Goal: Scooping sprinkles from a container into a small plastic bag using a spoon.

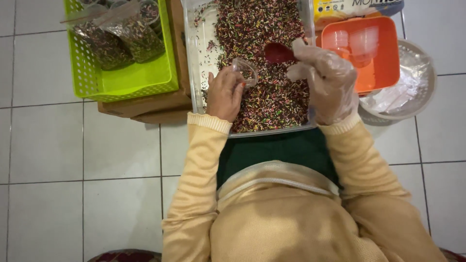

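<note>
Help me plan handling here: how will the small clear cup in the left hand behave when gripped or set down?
The small clear cup looks thin-walled, so it probably flexes if squeezed. Nearly empty, it is likely light and easy to tip on the loose sprinkles. The bare left hand probably grips it fairly securely.

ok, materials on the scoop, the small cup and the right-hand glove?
Scoop: looks like hard plastic, opaque dark red, smooth with a slight sheen. Small cup in the left hand: clear thin plastic, sprinkles visible through its wall. Glove on the right hand: thin translucent plastic film, loose and wrinkled, likely disposable polyethylene.
</note>
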